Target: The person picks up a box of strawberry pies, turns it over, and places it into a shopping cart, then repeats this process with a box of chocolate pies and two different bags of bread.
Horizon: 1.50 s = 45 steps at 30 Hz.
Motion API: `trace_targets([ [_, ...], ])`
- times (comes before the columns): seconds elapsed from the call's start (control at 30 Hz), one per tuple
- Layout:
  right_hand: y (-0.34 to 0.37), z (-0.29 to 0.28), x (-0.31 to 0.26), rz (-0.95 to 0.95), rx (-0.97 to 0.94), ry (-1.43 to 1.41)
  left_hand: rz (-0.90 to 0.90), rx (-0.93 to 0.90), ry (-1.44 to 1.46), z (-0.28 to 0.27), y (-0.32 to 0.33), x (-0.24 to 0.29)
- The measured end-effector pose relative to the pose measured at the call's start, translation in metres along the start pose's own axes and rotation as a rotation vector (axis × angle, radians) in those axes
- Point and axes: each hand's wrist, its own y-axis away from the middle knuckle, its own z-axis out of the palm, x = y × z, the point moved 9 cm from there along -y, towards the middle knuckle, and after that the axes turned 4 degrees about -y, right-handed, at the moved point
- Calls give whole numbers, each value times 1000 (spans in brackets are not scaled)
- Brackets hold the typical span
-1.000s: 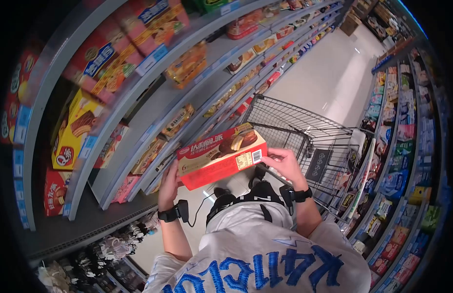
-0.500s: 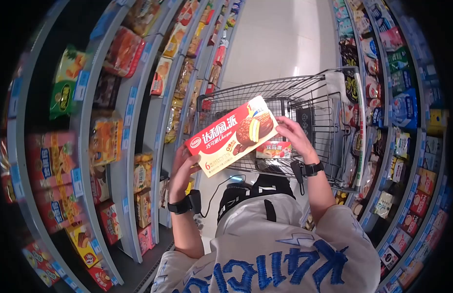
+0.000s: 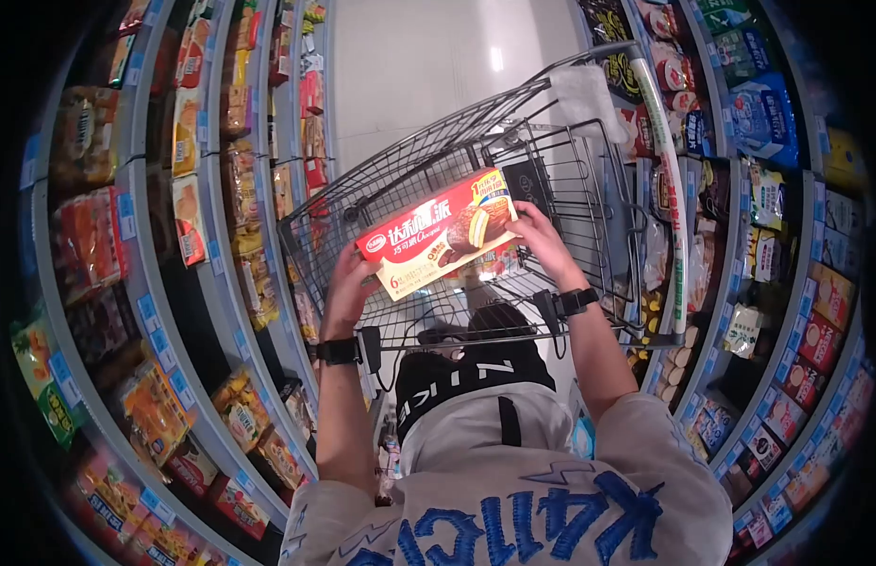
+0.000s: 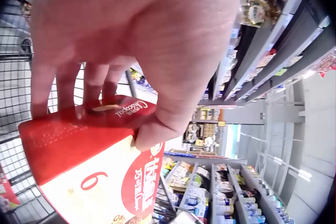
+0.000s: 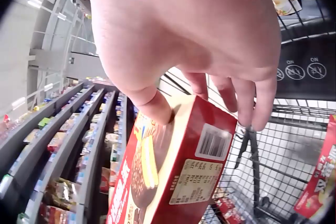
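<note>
A red and cream chocolate pie box [image 3: 438,234] is held over the shopping cart [image 3: 676,222], its printed front turned up. At its left end, my left hand [image 3: 348,291] grips it, thumb on the front and fingers behind, as the left wrist view shows on the box [image 4: 94,176]. My right hand [image 3: 548,247] holds the other end. In the right wrist view its thumb presses the front edge of the box [image 5: 181,166], with the fingers along the far side, above the barcode label. Beneath the box, another carton [image 3: 499,264] lies in the cart, partly hidden.
Shelves of packaged snacks [image 3: 188,222] line the left of the aisle, and more shelves with bagged goods [image 3: 763,113] line the right. Pale floor [image 3: 438,57] runs ahead past the cart. A red package [image 5: 320,176] shows inside the cart in the right wrist view.
The view has turned from the left shelves toward the cart. The box, held in both hands throughout, has tilted its front upward and is now over the cart's basket.
</note>
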Motion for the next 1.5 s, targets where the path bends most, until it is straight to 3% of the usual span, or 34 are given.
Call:
trace_targets([
  [0.07,-22,-14,30,-35,56,-10,-11,-23,-10,-6,-26,-24],
  [0.13,-48,-39,65,60,130,322,-95,-45,-106,-16,-60,-55],
  [0.17,-59,-47,91,197,103,340,-155,-32,-115,-22,-77,-73],
  [0.27,-82,-53,120,255,81,486,-203,-12,-86,-30,-114,-109],
  [0.33,-96,-60,150,297,63,448,-234,-19,-94,-35,-138,-128],
  [0.4,-102,-75,169,309,234,343,-213,-27,-132,-37,-158,-140],
  [0.53,-114,-82,204,400,130,250,-308,-45,-89,-34,-190,-168],
  [0.6,-122,-83,217,328,115,130,-329,-41,-75,-30,-203,-183],
  [0.83,-122,-95,234,377,193,99,-405,-76,-102,-19,-217,-223],
  [1.03,-140,-84,265,454,89,558,-403,-87,-69,-20,-228,-259],
  [1.1,-131,-75,245,473,212,793,-309,-59,-281,-18,-231,-260],
  [1.13,-130,-73,245,474,207,792,-310,-54,-282,-15,-230,-261],
  [1.23,-127,-71,249,565,175,829,-77,12,-624,-11,-235,-245],
  [1.33,-125,-77,248,625,184,1027,-53,2,-837,-6,-234,-240],
  [1.37,-126,-77,246,624,182,1029,-53,4,-836,-5,-234,-237],
  [1.43,-130,-75,241,571,183,994,-331,-50,-1258,5,-218,-208],
  [1.5,-130,-75,246,560,190,984,-369,-78,-1333,1,-219,-206],
])
